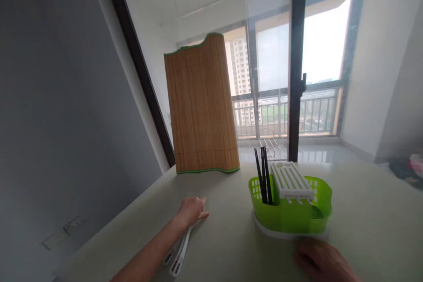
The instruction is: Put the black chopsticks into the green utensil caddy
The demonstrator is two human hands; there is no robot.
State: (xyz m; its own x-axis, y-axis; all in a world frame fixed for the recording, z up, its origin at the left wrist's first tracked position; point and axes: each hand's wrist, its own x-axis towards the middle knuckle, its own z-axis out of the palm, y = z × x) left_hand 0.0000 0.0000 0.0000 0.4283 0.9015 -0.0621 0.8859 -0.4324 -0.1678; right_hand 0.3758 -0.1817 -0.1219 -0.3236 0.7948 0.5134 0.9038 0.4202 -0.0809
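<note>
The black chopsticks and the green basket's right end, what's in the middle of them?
The head view shows a white slatted rack between the black chopsticks and the right end of the green basket.

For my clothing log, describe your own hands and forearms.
The left hand is ungloved, its wrist shows no watch or bracelet, and the visible forearm has no sleeve. The right hand is ungloved too; it is too dim to rule out a ring.

A room that is looking like part of a home: a glass door (271,53) with a dark frame is opening the view to a tiled, railed balcony (284,116), and a tall block of flats (242,75) is standing outside.
</note>
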